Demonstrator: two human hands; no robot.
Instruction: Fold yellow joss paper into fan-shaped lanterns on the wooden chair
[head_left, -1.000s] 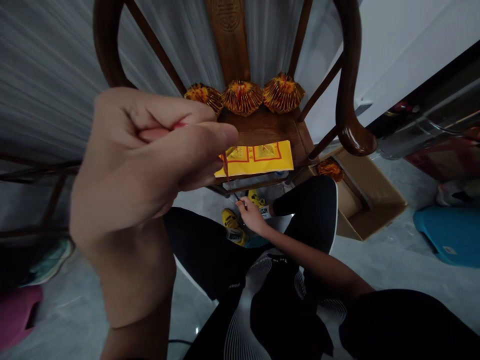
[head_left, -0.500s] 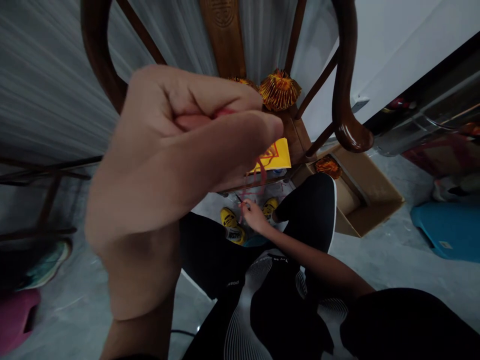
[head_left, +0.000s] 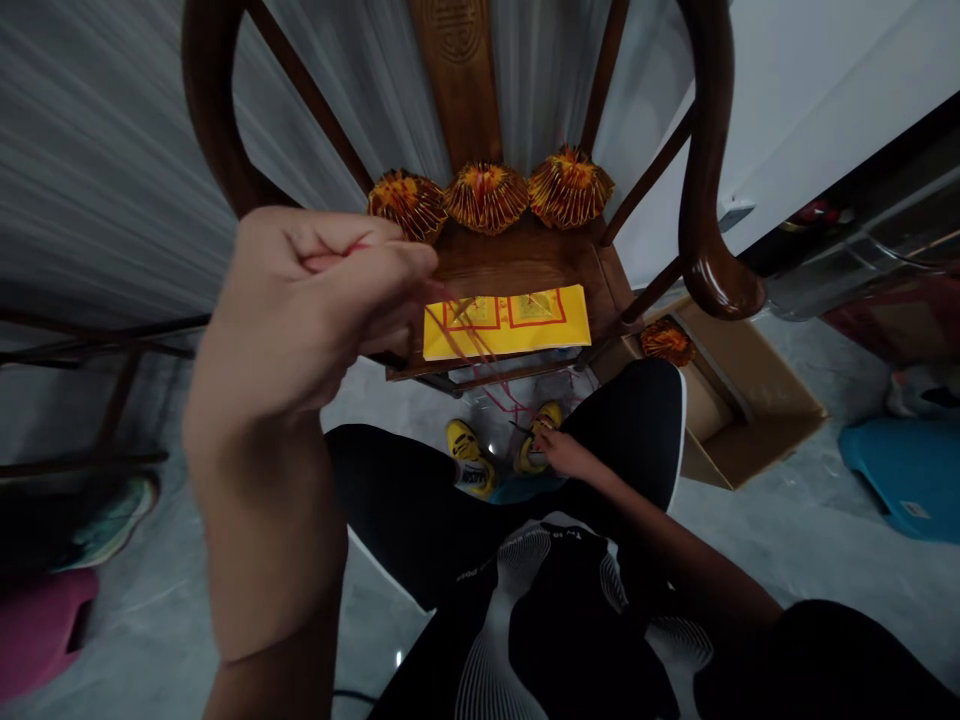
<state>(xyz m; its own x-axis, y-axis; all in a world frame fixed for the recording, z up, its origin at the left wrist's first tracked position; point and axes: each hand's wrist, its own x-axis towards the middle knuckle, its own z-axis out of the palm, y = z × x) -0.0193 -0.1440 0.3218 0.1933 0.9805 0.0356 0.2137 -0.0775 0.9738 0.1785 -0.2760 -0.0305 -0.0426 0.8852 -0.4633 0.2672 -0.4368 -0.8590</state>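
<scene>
2 hands of the person show: 1 left hand (head_left: 300, 310) and 1 right hand (head_left: 564, 452). The red strings (head_left: 480, 345) number more than 1, but they overlap too much for an exact count. 1 thin dark tool (head_left: 520, 428) is visible. There is 1 wooden chair (head_left: 510, 255) with 2 curved arms (head_left: 709, 200) and 1 round carved emblem (head_left: 456, 28). Its seat bears 3 pleated ornaments (head_left: 487, 198); 1 similar ornament (head_left: 667, 342) sits at the 1 cardboard box (head_left: 757, 365), making 4. The yellow paper (head_left: 574, 325) forms 1 strip or stack, its sheets uncountable, with 2 red frames (head_left: 536, 307) showing. The floor has 2 yellow shoes (head_left: 463, 440), 1 blue plastic piece (head_left: 907, 475) and 1 pink plastic piece (head_left: 45, 630).
</scene>
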